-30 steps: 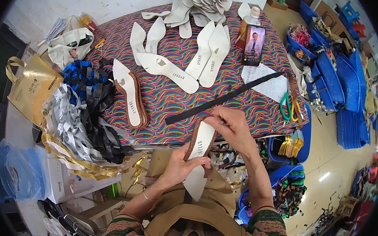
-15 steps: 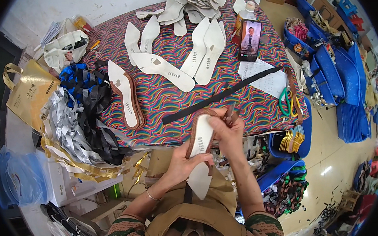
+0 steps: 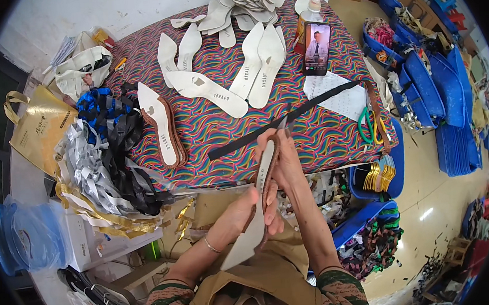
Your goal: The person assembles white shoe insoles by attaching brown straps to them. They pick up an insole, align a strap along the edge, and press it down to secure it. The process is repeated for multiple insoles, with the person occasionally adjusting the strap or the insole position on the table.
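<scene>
A white shoe insole (image 3: 250, 240) with a brown edge is tilted nearly edge-on over my lap, its pointed end toward me. My left hand (image 3: 234, 210) is closed round its middle, thumb along the near side and fingertips showing past the far side. Behind the heel end, my right hand (image 3: 286, 164) is closed against the insole. A thin pointed metal tool (image 3: 284, 122) sticks up from the right fingers; its kind is unclear. Just beyond lies a black strip (image 3: 255, 137). To the left rests a stack of brown-edged insoles (image 3: 165, 132).
More white insoles (image 3: 209, 92) lie across the patterned tablecloth (image 3: 208, 124), with a heap (image 3: 240, 11) at the back. A phone (image 3: 316, 48) leans against a bottle (image 3: 311, 14). Green-handled scissors (image 3: 364, 127) lie right; coloured strips (image 3: 92, 163) hang left. Blue bins (image 3: 451, 149) stand right.
The insole has turned from showing its white face to nearly edge-on, its pointed end swinging left. My right hand has shifted up behind the heel end, the metal tool now pointing upward.
</scene>
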Demonstrator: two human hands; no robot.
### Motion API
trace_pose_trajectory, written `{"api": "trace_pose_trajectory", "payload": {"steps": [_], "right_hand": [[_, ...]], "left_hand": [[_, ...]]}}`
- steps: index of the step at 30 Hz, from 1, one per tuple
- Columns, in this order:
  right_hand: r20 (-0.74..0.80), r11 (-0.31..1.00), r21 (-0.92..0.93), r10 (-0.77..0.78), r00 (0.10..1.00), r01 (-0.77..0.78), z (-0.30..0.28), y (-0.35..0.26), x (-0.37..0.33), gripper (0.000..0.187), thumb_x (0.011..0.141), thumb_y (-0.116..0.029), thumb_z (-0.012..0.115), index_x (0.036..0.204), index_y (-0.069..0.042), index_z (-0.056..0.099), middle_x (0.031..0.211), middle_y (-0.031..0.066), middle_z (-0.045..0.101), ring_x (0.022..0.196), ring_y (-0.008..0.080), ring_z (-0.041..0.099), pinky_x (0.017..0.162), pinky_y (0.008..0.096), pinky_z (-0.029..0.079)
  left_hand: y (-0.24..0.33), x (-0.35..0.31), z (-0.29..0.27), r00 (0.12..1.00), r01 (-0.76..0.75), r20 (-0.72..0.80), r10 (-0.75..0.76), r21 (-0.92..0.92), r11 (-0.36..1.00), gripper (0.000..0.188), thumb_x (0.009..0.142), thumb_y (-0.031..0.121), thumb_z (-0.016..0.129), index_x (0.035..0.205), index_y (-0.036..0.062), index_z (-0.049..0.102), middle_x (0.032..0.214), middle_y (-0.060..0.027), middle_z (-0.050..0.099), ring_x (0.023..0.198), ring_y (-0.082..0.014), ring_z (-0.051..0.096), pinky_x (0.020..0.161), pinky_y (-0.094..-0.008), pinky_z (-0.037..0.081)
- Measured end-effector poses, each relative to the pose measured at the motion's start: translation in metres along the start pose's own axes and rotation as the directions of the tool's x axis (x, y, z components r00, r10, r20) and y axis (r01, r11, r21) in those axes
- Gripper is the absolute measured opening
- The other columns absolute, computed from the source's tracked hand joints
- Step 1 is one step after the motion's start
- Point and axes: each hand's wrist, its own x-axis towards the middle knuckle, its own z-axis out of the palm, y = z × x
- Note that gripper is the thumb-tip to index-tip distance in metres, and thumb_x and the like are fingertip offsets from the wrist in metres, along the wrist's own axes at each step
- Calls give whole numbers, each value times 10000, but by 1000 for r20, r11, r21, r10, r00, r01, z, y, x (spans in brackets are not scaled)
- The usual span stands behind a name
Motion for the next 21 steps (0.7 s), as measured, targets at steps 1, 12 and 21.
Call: {"api": "trace_pose_trajectory", "payload": {"steps": [1, 12, 21], "right_hand": [[-43, 996, 88, -8, 999, 12, 1, -1, 1, 414, 998, -413, 509, 822, -44, 572, 584, -62, 416, 471, 27, 334, 418, 196, 253], [-101, 955, -247, -195, 976, 165, 9, -27, -14, 148, 888, -103, 688, 780, -79, 590, 602, -76, 492, 480, -8, 335, 426, 195, 215], [-38, 938, -334, -108, 993, 89, 9, -35, -26, 151, 889, -106, 692, 776, -57, 605, 654, -27, 592, 554, 17, 502, 473, 189, 371]], "left_hand": [[5, 2, -1, 999, -52, 25, 47, 273, 961, 686, 833, 683, 523, 1044, 30, 507, 741, -160, 617, 664, -313, 670, 669, -428, 547], [26, -3, 31, 962, -63, -152, 226, 683, 727, 576, 1059, 408, 236, 1358, -59, 395, 940, -124, 595, 721, -207, 618, 667, -332, 511], [33, -5, 43, 937, 74, -277, 215, 755, 652, 571, 1049, 431, 285, 1144, -70, 541, 868, -150, 654, 730, -200, 658, 652, -307, 536]]}}
